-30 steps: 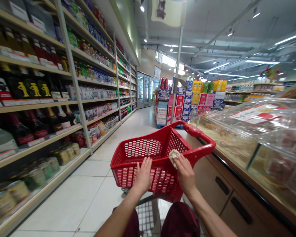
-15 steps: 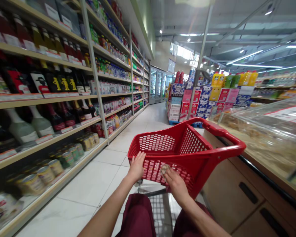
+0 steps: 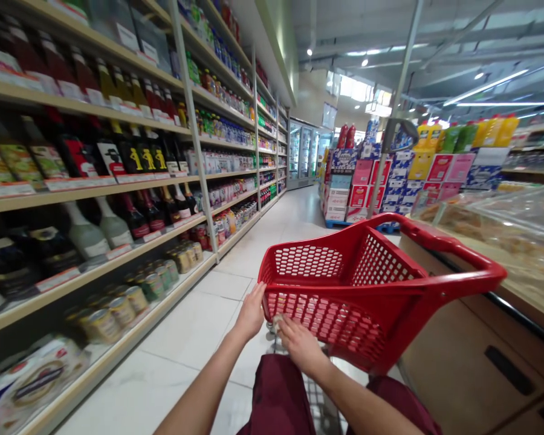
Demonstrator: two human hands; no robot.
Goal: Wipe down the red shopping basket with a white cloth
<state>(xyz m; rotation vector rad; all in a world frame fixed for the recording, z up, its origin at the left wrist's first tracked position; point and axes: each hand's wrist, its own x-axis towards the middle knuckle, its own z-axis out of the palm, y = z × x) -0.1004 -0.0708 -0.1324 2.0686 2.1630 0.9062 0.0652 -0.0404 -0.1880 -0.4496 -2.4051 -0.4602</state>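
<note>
A red plastic shopping cart point(image 3: 344, 314) with perforated basket sides stands side-on before me. My left hand point(image 3: 251, 311) grips the basket's corner at its left end, fingers along the edge. Lower and to the right, my right hand point(image 3: 299, 344) presses a small crumpled pale cloth point(image 3: 278, 322) against the lower part of the near side. Most of the cloth is hidden under the fingers. The cart's red handle point(image 3: 471, 263) points to the right, away from both hands.
Shelves of bottles and cans point(image 3: 145, 284) line the left side. A wooden counter point(image 3: 462, 338) with clear covers stands close on the right, beside the cart. Ahead are stacked drink boxes point(image 3: 360, 187) and a post point(image 3: 396, 121). My knees point(image 3: 281, 393) are below the basket.
My right hand has slid the cloth left along the basket side, towards the left end. My left hand has shifted down onto the corner. The view has turned slightly left.
</note>
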